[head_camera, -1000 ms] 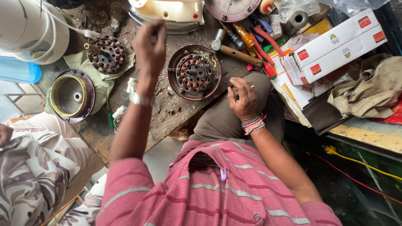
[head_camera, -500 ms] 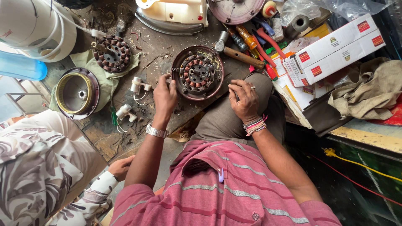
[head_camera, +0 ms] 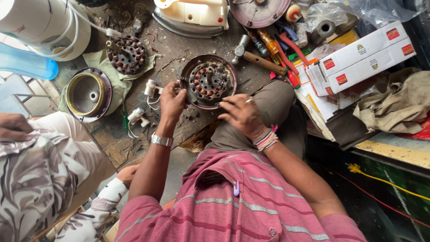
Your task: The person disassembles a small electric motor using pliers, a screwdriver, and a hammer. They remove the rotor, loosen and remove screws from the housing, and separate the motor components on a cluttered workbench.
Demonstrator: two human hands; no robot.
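Observation:
A round fan motor, a dark metal housing with copper windings inside, lies on the worn workbench just beyond my knee. My left hand, with a metal watch on the wrist, grips the housing's left rim. My right hand, with coloured bands on the wrist, rests on my knee with its fingertips pinched at the housing's near right rim. Whether it holds anything small is hidden.
A second wound stator on green cloth and an empty round cover lie left. Two white capacitors, a hammer, screwdrivers, white boxes and an iron crowd the bench. Another person sits at left.
My left hand came down from a raised reach to the motor's left rim. My right hand moved from my knee up to the motor's near rim.

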